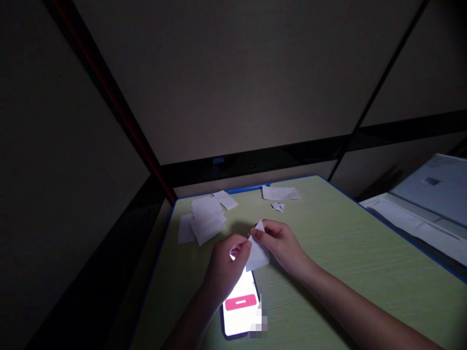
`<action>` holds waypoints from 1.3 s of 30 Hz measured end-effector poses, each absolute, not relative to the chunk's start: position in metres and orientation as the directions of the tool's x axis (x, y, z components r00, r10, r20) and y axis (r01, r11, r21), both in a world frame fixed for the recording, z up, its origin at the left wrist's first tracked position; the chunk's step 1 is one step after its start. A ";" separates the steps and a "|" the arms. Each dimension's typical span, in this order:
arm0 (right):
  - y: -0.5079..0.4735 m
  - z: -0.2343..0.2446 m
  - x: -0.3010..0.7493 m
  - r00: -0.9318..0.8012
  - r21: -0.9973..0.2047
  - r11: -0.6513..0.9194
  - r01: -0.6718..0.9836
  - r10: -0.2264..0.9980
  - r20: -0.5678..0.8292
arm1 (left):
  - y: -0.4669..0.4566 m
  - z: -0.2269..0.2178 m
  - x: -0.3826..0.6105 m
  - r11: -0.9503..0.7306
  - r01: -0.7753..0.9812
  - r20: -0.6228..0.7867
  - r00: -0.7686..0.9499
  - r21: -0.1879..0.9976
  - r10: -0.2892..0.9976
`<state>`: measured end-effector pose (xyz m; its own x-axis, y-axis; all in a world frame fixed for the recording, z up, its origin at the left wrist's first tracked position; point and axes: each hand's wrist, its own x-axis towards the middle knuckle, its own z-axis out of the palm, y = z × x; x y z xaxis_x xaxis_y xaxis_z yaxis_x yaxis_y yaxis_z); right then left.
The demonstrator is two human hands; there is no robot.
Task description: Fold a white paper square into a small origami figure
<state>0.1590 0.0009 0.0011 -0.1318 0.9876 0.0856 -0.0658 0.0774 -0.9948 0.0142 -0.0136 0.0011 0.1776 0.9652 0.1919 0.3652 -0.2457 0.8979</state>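
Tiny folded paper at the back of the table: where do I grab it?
Probably pinch its raised folds from straight above. The tiny folded paper seems to stick up off the green table, giving edges to catch, and lies apart from the flat sheet behind it. The left hand and right hand hold another white paper.

Pale green counter (346, 253), blue edging. Loose pile of white paper slips (206, 221) centre-left. Single sheet (280, 193) at the far edge, small folded scrap (278, 206) just below it. Lit phone (241, 306) lower centre, showing a pink bar. White cabinet (430, 204) far right.
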 end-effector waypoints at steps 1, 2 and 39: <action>0.001 0.002 0.159 -0.135 -0.995 0.076 -0.069 0.987 0.085 | -0.014 0.001 0.014 -0.244 0.365 0.190 0.179 0.898 0.965; 0.000 0.002 0.159 -0.140 -0.995 0.070 -0.075 0.987 0.080 | -0.014 0.002 0.014 -0.245 0.363 0.190 0.182 0.899 0.965; 0.005 0.007 0.165 0.031 -0.982 0.166 -0.089 0.986 0.163 | -0.015 0.004 0.014 -0.218 0.341 0.153 0.207 0.914 0.966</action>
<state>0.1652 0.0051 0.0067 0.0311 0.9861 0.1635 -0.0893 0.1656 -0.9821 0.0137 -0.0152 0.0043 0.2068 0.9664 0.1530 0.3412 -0.2177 0.9144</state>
